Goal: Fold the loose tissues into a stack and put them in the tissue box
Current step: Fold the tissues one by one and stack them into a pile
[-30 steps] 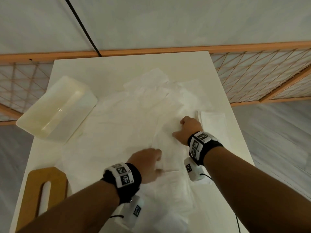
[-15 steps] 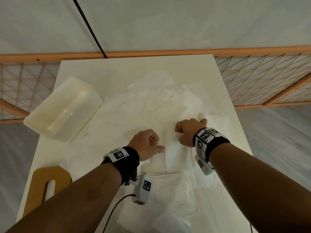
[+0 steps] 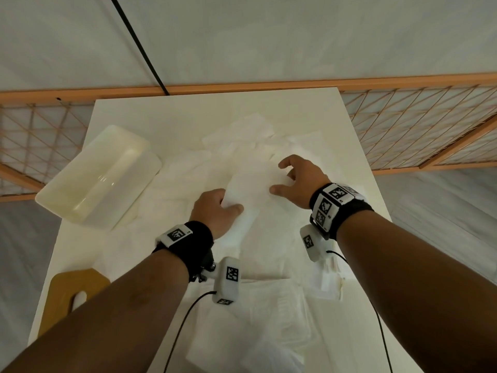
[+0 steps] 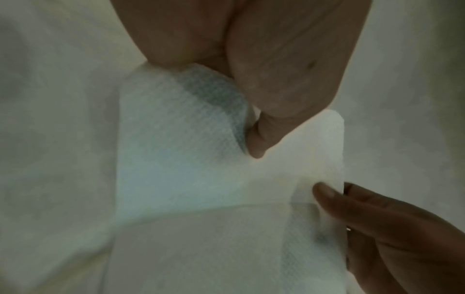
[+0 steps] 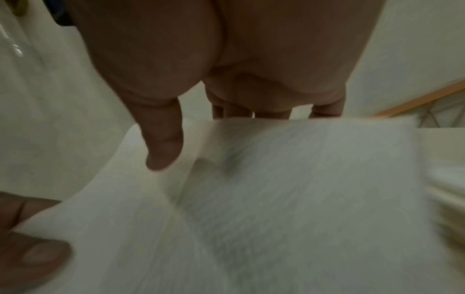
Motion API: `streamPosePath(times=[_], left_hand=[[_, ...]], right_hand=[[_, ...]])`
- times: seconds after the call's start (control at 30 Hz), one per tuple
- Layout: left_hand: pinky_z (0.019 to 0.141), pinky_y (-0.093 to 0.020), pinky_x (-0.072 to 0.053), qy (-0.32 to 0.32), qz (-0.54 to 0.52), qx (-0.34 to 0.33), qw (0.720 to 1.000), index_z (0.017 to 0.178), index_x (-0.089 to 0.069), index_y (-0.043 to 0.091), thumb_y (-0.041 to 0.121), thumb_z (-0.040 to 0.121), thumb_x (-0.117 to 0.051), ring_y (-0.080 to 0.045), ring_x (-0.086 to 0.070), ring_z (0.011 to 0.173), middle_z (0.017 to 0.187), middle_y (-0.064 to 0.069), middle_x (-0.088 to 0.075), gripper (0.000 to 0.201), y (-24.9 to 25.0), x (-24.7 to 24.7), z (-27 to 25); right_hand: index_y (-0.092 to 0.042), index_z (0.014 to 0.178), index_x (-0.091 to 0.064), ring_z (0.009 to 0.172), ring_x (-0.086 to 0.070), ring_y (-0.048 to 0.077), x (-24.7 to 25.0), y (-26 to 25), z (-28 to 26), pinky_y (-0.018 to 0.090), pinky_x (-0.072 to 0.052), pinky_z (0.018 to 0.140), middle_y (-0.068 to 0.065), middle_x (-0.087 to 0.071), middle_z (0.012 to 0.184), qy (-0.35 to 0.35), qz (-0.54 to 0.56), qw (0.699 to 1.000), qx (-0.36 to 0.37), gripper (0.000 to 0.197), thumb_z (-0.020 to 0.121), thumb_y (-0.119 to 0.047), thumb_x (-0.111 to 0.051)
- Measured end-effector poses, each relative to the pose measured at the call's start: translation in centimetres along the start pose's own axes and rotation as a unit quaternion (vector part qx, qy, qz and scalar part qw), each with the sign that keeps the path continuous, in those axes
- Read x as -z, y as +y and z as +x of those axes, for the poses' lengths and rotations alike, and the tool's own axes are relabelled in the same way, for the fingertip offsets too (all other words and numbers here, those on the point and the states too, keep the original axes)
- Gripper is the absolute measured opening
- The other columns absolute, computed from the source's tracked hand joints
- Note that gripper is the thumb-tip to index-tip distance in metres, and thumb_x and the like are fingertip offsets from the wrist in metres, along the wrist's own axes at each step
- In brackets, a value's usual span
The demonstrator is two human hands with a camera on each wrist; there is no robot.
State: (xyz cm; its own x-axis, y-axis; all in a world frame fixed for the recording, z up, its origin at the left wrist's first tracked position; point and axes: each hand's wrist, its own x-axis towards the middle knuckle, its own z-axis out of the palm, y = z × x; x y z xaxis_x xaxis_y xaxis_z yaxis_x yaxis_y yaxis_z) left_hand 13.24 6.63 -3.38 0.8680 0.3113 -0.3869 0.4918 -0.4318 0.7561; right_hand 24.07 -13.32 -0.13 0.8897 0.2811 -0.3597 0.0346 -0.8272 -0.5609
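A white tissue (image 3: 250, 189) is held up above the table (image 3: 188, 114) between both hands. My left hand (image 3: 228, 207) pinches its near left corner, with the thumb on top in the left wrist view (image 4: 254, 143). My right hand (image 3: 281, 177) holds the tissue's right edge, thumb in front and fingers behind (image 5: 302, 199). Many loose tissues (image 3: 188, 179) lie spread over the table below. The cream tissue box (image 3: 99, 176) sits open at the table's left edge, with nothing in it.
A folded pile of tissues (image 3: 328, 281) lies under my right wrist, near the right table edge. A wooden lid with a slot (image 3: 67, 289) rests at the near left corner. An orange lattice rail (image 3: 403, 125) runs behind and beside the table.
Both hands were low on the spread tissues with fingers curled. They have since risen and moved away from me, lifting one tissue off the pile between them.
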Motion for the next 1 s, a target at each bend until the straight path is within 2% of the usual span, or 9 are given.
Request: streamPosePath(times=[0.2,0.33,0.4,0.53,0.67,0.73,0.83,0.9,1.0], left_hand=[[0.061,-0.027,-0.046,-0.024,0.110,-0.037,0.993,0.082,-0.063,0.016,0.028,0.090,-0.073,-0.017,-0.060,0.070,0.077,0.005,-0.065,0.018,-0.2,1.8,0.6],[0.065,-0.027,-0.041,-0.030,0.162,-0.146,0.975,0.079,-0.055,0.022,0.020,0.089,-0.073,-0.011,-0.050,0.067,0.078,0.009,-0.054,0.021,0.5,0.5,-0.9],[0.077,-0.029,-0.049,-0.049,0.141,-0.184,0.972,0.095,-0.066,0.021,0.014,0.088,-0.072,-0.011,-0.055,0.073,0.090,0.008,-0.060,0.011,0.5,-1.3,-1.7],[0.092,-0.021,-0.045,-0.157,0.159,-0.162,0.961,0.138,-0.057,0.024,0.023,0.094,-0.069,-0.010,-0.061,0.103,0.128,0.007,-0.060,0.046,1.5,-4.3,-2.9],[0.106,-0.024,-0.042,-0.254,0.161,-0.110,0.947,0.139,-0.055,0.036,0.034,0.089,-0.074,-0.004,-0.053,0.127,0.140,0.013,-0.055,0.054,1.2,-5.0,-2.9],[0.095,-0.028,-0.054,-0.230,0.107,-0.104,0.962,0.116,-0.069,0.038,0.033,0.085,-0.078,0.001,-0.064,0.105,0.116,0.015,-0.068,0.032,0.9,-4.8,-2.7],[0.065,-0.014,-0.049,-0.060,0.013,-0.099,0.993,0.086,-0.070,0.029,0.024,0.083,-0.079,0.003,-0.062,0.068,0.081,0.013,-0.070,0.011,1.5,-3.7,-1.9],[0.061,-0.011,-0.043,0.034,0.007,-0.066,0.997,0.093,-0.069,0.023,0.025,0.089,-0.073,-0.003,-0.061,0.072,0.083,0.013,-0.067,0.006,1.6,-2.7,-0.7],[0.080,-0.021,-0.046,-0.051,0.070,-0.035,0.996,0.114,-0.070,0.023,0.029,0.098,-0.061,-0.014,-0.063,0.100,0.109,0.008,-0.067,0.019,0.9,-2.6,0.7]], right_hand=[[-0.023,0.096,-0.066,0.070,-0.056,0.013,-0.5,1.6,-0.4,0.024,-0.042,0.062,-0.009,-0.057,0.077,-0.031,0.028,0.999,-0.012,0.015,0.087,-0.023,-0.078],[-0.023,0.099,-0.062,0.087,-0.060,0.018,-1.2,1.9,-0.1,0.030,-0.048,0.075,-0.006,-0.060,0.092,-0.005,0.016,0.998,-0.055,0.021,0.091,-0.040,-0.073],[-0.023,0.110,-0.062,0.102,-0.062,0.024,-1.4,2.1,0.1,0.036,-0.050,0.086,-0.001,-0.064,0.109,0.021,0.044,0.995,-0.091,0.032,0.095,-0.052,-0.062],[-0.018,0.135,-0.053,0.110,-0.051,0.023,-1.2,2.2,-0.3,0.036,-0.036,0.091,0.002,-0.055,0.126,0.031,0.141,0.981,-0.128,0.069,0.099,-0.071,-0.028],[-0.020,0.141,-0.044,0.119,-0.055,0.027,-1.3,2.5,-0.5,0.039,-0.042,0.091,0.002,-0.053,0.131,-0.005,0.152,0.978,-0.144,0.083,0.084,-0.079,-0.057],[-0.022,0.138,-0.044,0.117,-0.058,0.027,-1.8,2.7,-0.4,0.039,-0.049,0.092,0.002,-0.055,0.129,0.000,0.098,0.984,-0.147,0.084,0.075,-0.064,-0.079],[-0.025,0.127,-0.051,0.107,-0.059,0.022,-2.2,2.8,-0.1,0.036,-0.051,0.092,0.001,-0.060,0.123,0.032,0.095,0.985,-0.143,0.064,0.078,-0.048,-0.084],[-0.025,0.125,-0.052,0.104,-0.058,0.019,-2.1,2.8,-0.2,0.034,-0.049,0.090,-0.003,-0.057,0.118,0.043,0.129,0.981,-0.136,0.058,0.081,-0.049,-0.081],[-0.025,0.123,-0.054,0.108,-0.060,0.019,-2.1,2.7,-0.2,0.038,-0.051,0.095,-0.003,-0.059,0.121,0.041,0.181,0.975,-0.122,0.053,0.084,-0.053,-0.077]])
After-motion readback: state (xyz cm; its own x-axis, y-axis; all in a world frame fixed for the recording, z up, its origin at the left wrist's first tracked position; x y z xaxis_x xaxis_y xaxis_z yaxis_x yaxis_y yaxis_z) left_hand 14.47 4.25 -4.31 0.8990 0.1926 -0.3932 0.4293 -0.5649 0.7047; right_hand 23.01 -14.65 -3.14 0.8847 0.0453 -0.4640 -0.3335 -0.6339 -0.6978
